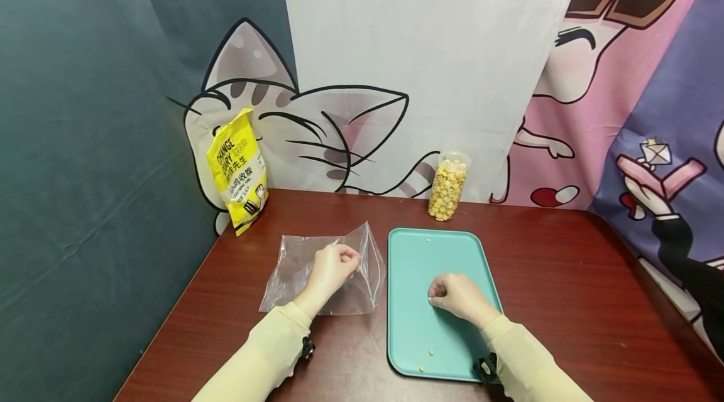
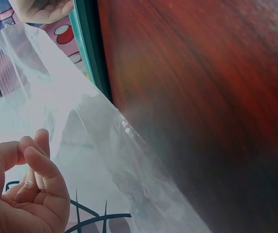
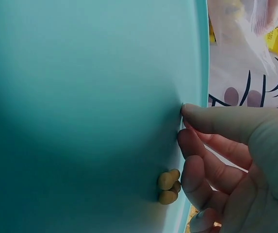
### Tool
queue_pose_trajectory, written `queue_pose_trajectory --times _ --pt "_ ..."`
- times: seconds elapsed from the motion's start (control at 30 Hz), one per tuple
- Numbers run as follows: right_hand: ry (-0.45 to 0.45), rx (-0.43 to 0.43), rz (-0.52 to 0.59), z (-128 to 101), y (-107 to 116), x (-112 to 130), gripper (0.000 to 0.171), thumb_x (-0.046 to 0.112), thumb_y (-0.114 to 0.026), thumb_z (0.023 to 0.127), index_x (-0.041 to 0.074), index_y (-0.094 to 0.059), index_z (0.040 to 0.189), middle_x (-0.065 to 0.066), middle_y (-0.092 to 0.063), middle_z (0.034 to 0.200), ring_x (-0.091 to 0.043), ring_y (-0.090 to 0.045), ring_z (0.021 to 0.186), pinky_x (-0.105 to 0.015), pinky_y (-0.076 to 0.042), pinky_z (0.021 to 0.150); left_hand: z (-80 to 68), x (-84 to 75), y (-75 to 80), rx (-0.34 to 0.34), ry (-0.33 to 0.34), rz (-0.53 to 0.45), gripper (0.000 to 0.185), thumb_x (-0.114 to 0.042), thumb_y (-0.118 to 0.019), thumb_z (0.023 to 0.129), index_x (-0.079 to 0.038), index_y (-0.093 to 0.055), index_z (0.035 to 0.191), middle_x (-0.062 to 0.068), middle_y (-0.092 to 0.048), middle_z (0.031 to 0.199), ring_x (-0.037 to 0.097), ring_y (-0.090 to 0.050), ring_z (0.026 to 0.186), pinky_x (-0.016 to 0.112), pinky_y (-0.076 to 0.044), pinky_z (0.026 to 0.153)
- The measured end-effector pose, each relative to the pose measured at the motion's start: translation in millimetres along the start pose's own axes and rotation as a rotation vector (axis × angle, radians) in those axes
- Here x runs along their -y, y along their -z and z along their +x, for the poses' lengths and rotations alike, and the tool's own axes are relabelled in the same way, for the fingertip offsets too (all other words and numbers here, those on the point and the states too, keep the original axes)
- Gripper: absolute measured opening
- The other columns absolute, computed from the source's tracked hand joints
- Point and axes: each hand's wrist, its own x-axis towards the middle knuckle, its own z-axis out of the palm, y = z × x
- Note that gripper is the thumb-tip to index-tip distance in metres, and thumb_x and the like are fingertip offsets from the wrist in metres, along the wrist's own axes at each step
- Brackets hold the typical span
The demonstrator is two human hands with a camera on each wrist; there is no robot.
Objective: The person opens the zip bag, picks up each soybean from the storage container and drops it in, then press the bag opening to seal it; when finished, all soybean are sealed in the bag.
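A clear plastic zip bag (image 1: 317,292) lies on the table, its zip end lifted. My left hand (image 1: 334,270) pinches the bag near that opening; the left wrist view shows the curled fingers (image 2: 46,170) against the film. Over the teal tray (image 1: 410,326) my right hand (image 1: 460,298) has thumb and forefinger together. At their tips is a pale speck that looks like a bean, mostly hidden. Several small tan beans (image 3: 167,180) sit clustered by the lower fingers in the right wrist view. Single beans (image 1: 431,353) lie scattered on the tray.
A lidded clear jar of popcorn-like yellow pieces (image 1: 447,191) stands behind the tray. At the back left, a yellow snack bag (image 1: 240,169) leans against the printed cloth backdrop (image 1: 396,12). Reddish-brown wood (image 1: 577,301) shows right of the tray.
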Motion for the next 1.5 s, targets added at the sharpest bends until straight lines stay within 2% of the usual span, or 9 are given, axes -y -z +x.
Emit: queue_pose_trajectory --times 0.27,0.47,0.7,1.03,1.3,1.5 --pt "-0.006 -0.003 -0.014 1.3 -0.2 -0.5 0.013 0.008 -0.073 0.079 0.015 -0.065 0.071 0.010 -0.057 0.065 -0.004 -0.049 0.061 -0.026 -0.042 0.058 -0.5 -0.6 -1.0 0.018 0.010 -0.005 0.008 -0.010 -0.066 0.084 -0.010 -0.070 0.078 -0.005 -0.062 0.055 0.004 -0.052 0.046 0.022 -0.040 0.045" --pt "-0.016 -0.011 -0.015 2.3 0.4 0.6 0.013 0.008 -0.071 0.080 0.015 -0.065 0.071 0.009 -0.057 0.065 -0.005 -0.049 0.061 -0.026 -0.042 0.058 -1.4 -1.6 -0.8 0.034 0.019 -0.017 0.007 -0.010 -0.066 0.085 -0.009 -0.070 0.080 0.000 -0.066 0.059 0.004 -0.054 0.046 0.022 -0.041 0.046" --pt "-0.019 -0.048 0.043 7.0 1.0 7.6 0.011 0.014 -0.071 0.082 0.017 -0.066 0.072 0.012 -0.055 0.063 -0.004 -0.045 0.056 -0.023 -0.038 0.053 -2.1 -3.6 -1.0 0.031 0.002 -0.008 0.007 -0.011 -0.066 0.084 -0.010 -0.070 0.079 -0.005 -0.066 0.059 0.003 -0.054 0.047 0.021 -0.041 0.046" --pt "0.049 -0.140 0.094 12.9 -0.2 28.6 0.007 0.016 -0.070 0.083 0.022 -0.068 0.080 0.015 -0.054 0.064 -0.001 -0.044 0.056 -0.022 -0.038 0.053 -2.9 -5.9 -1.3 0.055 0.002 -0.021 0.008 -0.010 -0.065 0.084 -0.010 -0.070 0.079 0.000 -0.067 0.060 0.003 -0.054 0.047 0.021 -0.040 0.046" --pt "0.132 -0.191 0.170 20.6 -3.2 52.1 0.004 0.017 -0.071 0.084 0.019 -0.069 0.081 0.014 -0.053 0.063 -0.001 -0.043 0.053 -0.021 -0.038 0.050 -2.7 -6.4 -1.9 0.052 0.007 -0.027 0.007 -0.012 -0.066 0.084 -0.010 -0.071 0.078 -0.004 -0.067 0.060 0.003 -0.054 0.046 0.021 -0.039 0.045" --pt "0.165 -0.194 0.193 23.1 -8.3 59.6 0.004 0.017 -0.070 0.085 0.019 -0.069 0.082 0.015 -0.053 0.062 0.000 -0.042 0.052 -0.020 -0.038 0.048 -3.7 -7.5 -3.3 0.060 -0.011 -0.033 0.007 -0.010 -0.066 0.083 -0.009 -0.071 0.079 -0.003 -0.067 0.060 0.002 -0.054 0.047 0.020 -0.040 0.046"
